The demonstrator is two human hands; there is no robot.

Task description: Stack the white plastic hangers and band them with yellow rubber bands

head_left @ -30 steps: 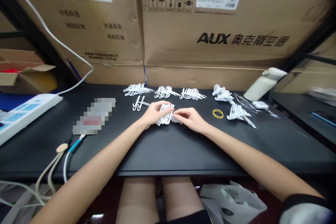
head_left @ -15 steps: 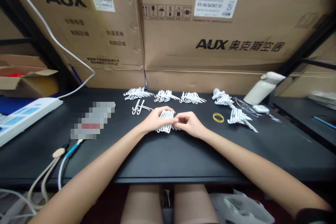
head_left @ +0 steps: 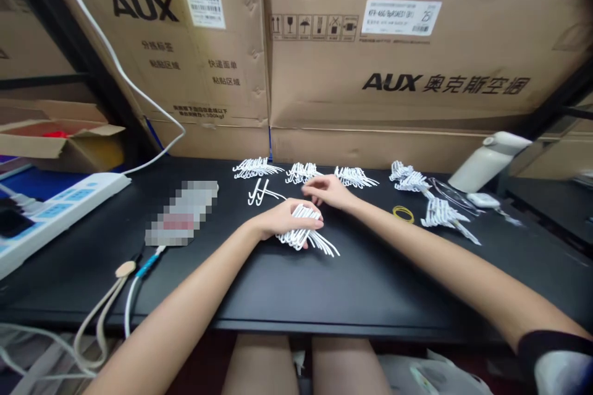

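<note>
My left hand is wrapped round a bundle of white hooks, its thumb across the top and the stems fanning out to the right. Beyond it, my right hand hovers over the table with bent fingers apart, near the hook piles and holding nothing visible. Three piles of white hooks lie in a row at the back. A few loose hooks rest left of my right hand. Two more bundles lie on the right beside yellow rubber bands.
Behind the black table stand large cardboard boxes. On the right are a white bottle and a small white case. A power strip, a blurred-out flat object and an open carton are on the left.
My right hand has left the bundle and moved up and away from it. The bundle stays in my left hand, its stems now exposed. The view has shifted slightly left.
</note>
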